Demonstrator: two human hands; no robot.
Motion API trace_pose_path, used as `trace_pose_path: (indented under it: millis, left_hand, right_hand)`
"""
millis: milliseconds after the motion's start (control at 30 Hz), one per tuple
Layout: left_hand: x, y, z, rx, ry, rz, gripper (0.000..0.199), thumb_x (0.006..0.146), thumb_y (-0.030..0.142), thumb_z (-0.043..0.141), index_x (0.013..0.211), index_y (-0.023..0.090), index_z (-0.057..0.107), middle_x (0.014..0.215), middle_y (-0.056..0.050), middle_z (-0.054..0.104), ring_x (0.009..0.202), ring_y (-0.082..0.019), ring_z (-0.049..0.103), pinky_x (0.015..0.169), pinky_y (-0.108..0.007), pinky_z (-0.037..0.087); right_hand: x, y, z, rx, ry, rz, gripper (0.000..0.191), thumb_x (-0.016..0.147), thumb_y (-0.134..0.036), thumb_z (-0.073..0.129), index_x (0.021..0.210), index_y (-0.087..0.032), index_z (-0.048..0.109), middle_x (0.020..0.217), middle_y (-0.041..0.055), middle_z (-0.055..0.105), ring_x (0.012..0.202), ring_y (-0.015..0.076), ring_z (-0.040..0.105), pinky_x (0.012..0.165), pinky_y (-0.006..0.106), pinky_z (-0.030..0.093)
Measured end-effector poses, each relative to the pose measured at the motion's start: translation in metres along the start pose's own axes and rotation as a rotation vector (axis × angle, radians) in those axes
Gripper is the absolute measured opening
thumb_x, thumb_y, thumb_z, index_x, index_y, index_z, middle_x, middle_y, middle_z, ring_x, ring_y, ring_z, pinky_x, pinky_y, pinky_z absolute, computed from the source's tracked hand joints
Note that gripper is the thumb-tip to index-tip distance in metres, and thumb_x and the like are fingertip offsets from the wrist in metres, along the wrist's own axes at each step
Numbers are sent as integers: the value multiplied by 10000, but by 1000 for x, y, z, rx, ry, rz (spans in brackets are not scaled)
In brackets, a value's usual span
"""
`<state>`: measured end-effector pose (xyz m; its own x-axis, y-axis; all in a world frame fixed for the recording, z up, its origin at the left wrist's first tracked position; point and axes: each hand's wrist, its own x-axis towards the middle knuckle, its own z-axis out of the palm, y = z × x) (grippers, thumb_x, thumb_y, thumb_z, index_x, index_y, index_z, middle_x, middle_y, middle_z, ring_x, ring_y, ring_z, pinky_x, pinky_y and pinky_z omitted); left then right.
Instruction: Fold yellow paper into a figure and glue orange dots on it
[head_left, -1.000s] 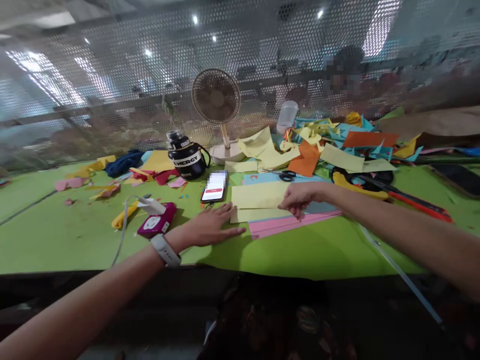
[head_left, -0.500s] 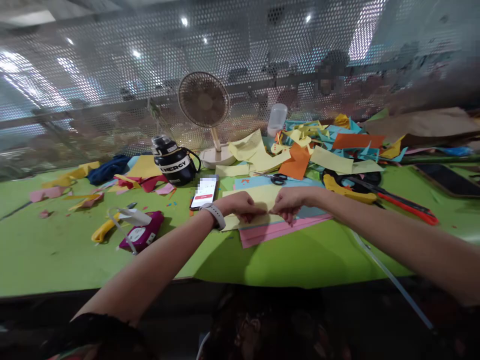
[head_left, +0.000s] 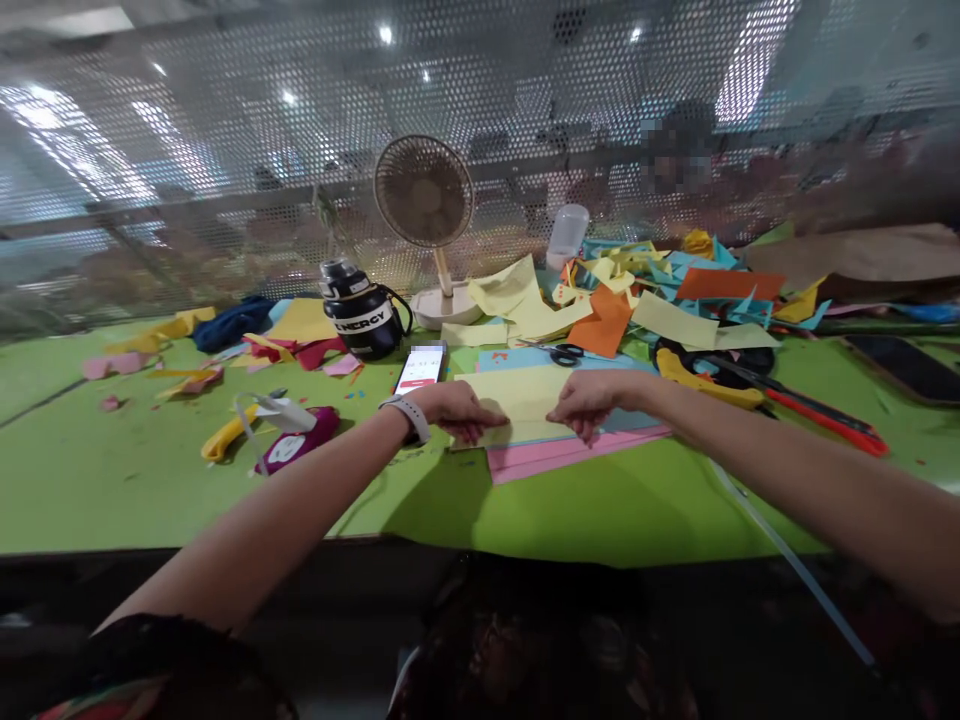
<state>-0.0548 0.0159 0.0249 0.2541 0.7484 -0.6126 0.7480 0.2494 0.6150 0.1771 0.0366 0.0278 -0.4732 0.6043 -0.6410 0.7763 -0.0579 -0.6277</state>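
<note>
A pale yellow sheet of paper [head_left: 525, 385] lies on top of blue paper [head_left: 634, 422] and pink sheets [head_left: 536, 462] on the green table. My left hand [head_left: 459, 410], with a white band at its wrist, has its fingers curled and closed at the near left part of the yellow sheet. At the sheet's near edge, further right, my right hand [head_left: 589, 402] pinches it between thumb and forefinger. A short stretch of yellow paper shows between the two hands. Black scissors [head_left: 564, 353] rest just behind the sheet.
A lit phone [head_left: 421, 368], a black bottle [head_left: 364, 318] and a fan [head_left: 425, 195] stand or lie behind my left hand. Paper scraps [head_left: 611, 315] heap up at the back. Yellow-handled [head_left: 709, 385] and red [head_left: 847, 430] tools lie right; a purple device [head_left: 300, 440] lies left.
My left hand has slid left along the yellow paper, widening the gap between the hands. My right hand stays at the sheet's near edge. The whole view has shifted slightly.
</note>
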Motion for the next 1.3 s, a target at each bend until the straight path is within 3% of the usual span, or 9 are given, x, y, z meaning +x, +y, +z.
trace_pose_path:
  millis: [233, 433, 600, 800, 933, 1000, 1100, 1200, 1300]
  left_hand:
    - [-30, -32, -32, 83, 104, -95, 448, 467, 549, 800, 392, 166, 579, 433, -80, 601, 446, -175, 558, 493, -288, 416]
    - [-34, -21, -45, 109, 217, -25, 449, 499, 549, 781, 377, 176, 562, 415, -54, 597, 425, -162, 565, 481, -266, 395]
    - [-37, 4, -27, 11, 309, 111, 515, 579, 628, 703, 419, 157, 573, 438, -55, 614, 429, -152, 585, 463, -249, 388]
    - [-35, 18, 0, -55, 63, 181, 558, 637, 669, 642, 468, 138, 618, 443, -73, 629, 444, -156, 607, 469, -245, 406]
    - [-21, 23, 18, -495, 67, 256, 463, 669, 606, 675, 736, 149, 699, 740, -84, 732, 670, -184, 671, 655, -302, 508]
    - [-13, 26, 24, -735, 100, 351, 348, 685, 488, 731, 713, 146, 675, 745, -54, 719, 720, -148, 651, 751, -286, 502]
    - [-2, 26, 27, -871, 103, 407, 315, 702, 400, 750, 602, 145, 596, 628, 12, 651, 630, -88, 599, 793, -275, 497]
    - [4, 21, 22, -918, 44, 402, 321, 669, 375, 782, 599, 144, 571, 572, 38, 595, 563, -74, 570, 763, -288, 518]
    - [7, 15, 18, -952, -14, 401, 307, 629, 358, 814, 641, 143, 595, 590, 35, 603, 553, -72, 575, 731, -273, 524]
  right_hand:
    - [-3, -1, 1, -66, 30, -29, 333, 749, -384, 651, 545, -139, 553, 498, 15, 606, 475, 115, 622, 389, 180, 361]
    - [-10, -8, 8, -210, 247, -138, 249, 678, -370, 705, 631, -175, 559, 474, -34, 562, 437, 111, 540, 452, 215, 375]
    - [-12, -12, 18, -284, 355, -194, 196, 654, -316, 718, 693, -192, 571, 521, -36, 569, 477, 118, 517, 476, 220, 321]
    - [-15, -9, 14, -205, 462, -223, 296, 708, -468, 634, 689, -180, 566, 549, -17, 557, 497, 120, 485, 478, 230, 329]
    - [-21, -15, 19, 7, 588, -292, 406, 699, -590, 591, 713, -189, 530, 542, -27, 518, 450, 102, 429, 441, 226, 317]
    - [-22, -19, 25, 48, 612, -339, 367, 701, -547, 613, 699, -188, 537, 548, -20, 535, 463, 107, 451, 453, 226, 335]
    - [-26, -18, 28, -106, 670, -428, 274, 792, -449, 547, 733, -184, 587, 585, 4, 592, 521, 129, 520, 522, 235, 392]
    - [-33, -9, 20, -409, 819, -613, 208, 813, -287, 506, 947, -183, 626, 793, 56, 676, 722, 179, 610, 671, 274, 454]
    - [-38, 1, 12, -767, 830, -879, 523, 728, -117, 500, 1245, -201, 516, 1223, 104, 598, 1121, 247, 531, 919, 387, 412]
